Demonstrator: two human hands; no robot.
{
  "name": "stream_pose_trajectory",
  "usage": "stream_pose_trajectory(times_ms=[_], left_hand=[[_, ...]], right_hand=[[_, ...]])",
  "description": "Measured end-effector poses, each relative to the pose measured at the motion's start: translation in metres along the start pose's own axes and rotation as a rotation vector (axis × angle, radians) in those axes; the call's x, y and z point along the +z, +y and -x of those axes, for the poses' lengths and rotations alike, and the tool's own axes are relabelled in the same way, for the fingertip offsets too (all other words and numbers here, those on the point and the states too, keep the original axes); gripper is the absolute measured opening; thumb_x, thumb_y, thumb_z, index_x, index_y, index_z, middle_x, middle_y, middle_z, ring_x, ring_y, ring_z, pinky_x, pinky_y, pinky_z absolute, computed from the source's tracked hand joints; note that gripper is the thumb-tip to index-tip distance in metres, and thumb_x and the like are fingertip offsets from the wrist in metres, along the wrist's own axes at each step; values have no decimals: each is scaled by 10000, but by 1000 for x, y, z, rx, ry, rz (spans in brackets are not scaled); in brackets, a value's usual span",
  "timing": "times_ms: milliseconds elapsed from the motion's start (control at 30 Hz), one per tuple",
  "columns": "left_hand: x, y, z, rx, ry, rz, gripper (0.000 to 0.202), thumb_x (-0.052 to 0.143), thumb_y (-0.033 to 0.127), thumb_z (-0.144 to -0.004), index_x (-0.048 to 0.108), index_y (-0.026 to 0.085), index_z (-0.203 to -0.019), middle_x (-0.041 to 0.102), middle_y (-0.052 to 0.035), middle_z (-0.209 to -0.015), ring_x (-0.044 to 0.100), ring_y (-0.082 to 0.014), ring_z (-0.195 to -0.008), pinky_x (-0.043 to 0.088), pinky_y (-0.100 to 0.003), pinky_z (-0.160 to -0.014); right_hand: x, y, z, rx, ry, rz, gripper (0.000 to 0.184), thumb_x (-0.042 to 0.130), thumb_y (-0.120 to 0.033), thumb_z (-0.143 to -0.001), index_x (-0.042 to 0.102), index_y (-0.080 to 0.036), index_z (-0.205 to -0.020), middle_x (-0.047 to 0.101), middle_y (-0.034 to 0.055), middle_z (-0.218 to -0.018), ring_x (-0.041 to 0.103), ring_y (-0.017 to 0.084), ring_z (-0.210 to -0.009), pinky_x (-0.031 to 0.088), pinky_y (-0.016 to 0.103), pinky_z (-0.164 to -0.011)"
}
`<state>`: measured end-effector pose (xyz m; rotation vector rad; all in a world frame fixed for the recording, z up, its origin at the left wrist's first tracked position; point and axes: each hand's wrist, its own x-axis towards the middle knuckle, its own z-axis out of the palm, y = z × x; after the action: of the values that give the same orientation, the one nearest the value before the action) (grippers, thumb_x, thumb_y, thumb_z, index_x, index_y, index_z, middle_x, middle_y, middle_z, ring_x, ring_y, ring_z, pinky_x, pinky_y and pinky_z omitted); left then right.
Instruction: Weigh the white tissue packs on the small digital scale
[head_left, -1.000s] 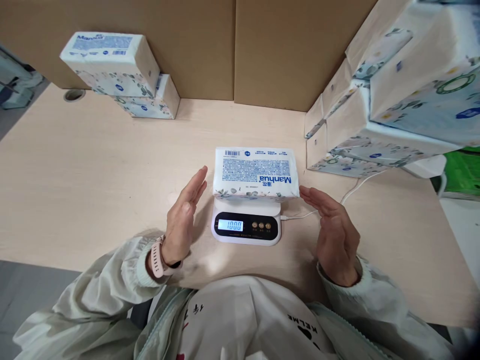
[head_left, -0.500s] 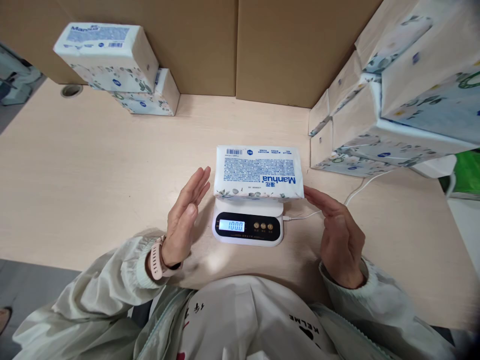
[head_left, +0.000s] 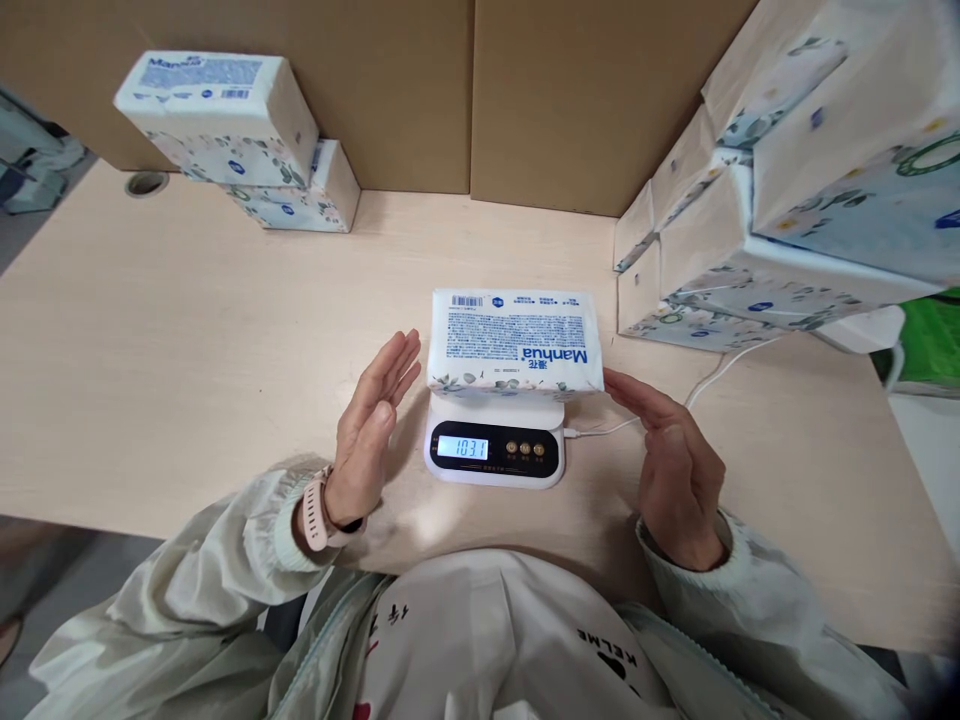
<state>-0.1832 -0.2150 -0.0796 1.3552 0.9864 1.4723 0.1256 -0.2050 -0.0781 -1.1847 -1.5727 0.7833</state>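
A white and blue pack of tissues (head_left: pixel 514 340) lies on a white digital scale (head_left: pixel 495 470), its printed face up and the lettering upside down to me. The lit display (head_left: pixel 463 447) reads about 103.1. To the left of the pack, my left hand (head_left: pixel 371 430) is held upright with fingers stretched, apart from the pack. My right hand (head_left: pixel 675 465) stands on the other side, fingers extended, the fingertips at the pack's lower right corner; whether they touch it I cannot tell. Neither hand grips anything.
Two stacked tissue packs (head_left: pixel 225 120) stand at the back left, near a cable hole (head_left: pixel 146 184). More packs (head_left: pixel 705 240) are piled at the right. Brown cardboard (head_left: pixel 375 90) closes off the back. A white cable (head_left: pixel 720 375) runs from the scale to the right.
The scale's reading has gone from about 100.0 to about 103.1. Both hands stay almost in the same place beside the pack. The view has shifted slightly.
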Motion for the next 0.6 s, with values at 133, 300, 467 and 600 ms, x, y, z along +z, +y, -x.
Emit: stream_pose_trajectory(times_ms=[133, 300, 467, 600], left_hand=[[-2, 1, 1, 8, -20, -30, 540, 433, 435, -1142, 460, 339, -1673, 429, -13, -1732, 364, -237, -1650, 340, -416, -1385], [-1, 1, 1, 0, -178, -143, 664, 244, 634, -1131, 147, 438, -1758, 99, 82, -1837, 20, -232, -1733, 34, -489, -1448], [2, -4, 2, -10, -298, -88, 730, 200, 696, -1103, -20, 451, -1754, -75, 108, -1832, -76, -268, -1725, 15, -550, -1436], [2, -5, 4, -64, -274, -41, 803, 239, 746, -1076, -56, 434, -1754, -60, 89, -1835, -118, -283, -1713, 6, -554, -1430]], right_hand=[[1, 2, -1, 17, -8, -14, 462, 405, -448, -1109, 640, -386, -1502, 670, 21, -1536, 592, 343, -1482, 460, 652, -1250], [2, 5, -3, -21, -187, 41, 627, 294, -581, -1115, 256, -431, -1723, 269, -91, -1816, 188, 299, -1723, 179, 598, -1429], [3, 12, -2, 22, -340, 35, 675, 221, -650, -1099, 68, -483, -1735, 66, -139, -1850, 35, 287, -1744, 45, 612, -1439], [1, 20, -1, 18, -386, 46, 694, 225, -645, -1097, 8, -478, -1735, -15, -139, -1853, -24, 272, -1745, 11, 604, -1439]])
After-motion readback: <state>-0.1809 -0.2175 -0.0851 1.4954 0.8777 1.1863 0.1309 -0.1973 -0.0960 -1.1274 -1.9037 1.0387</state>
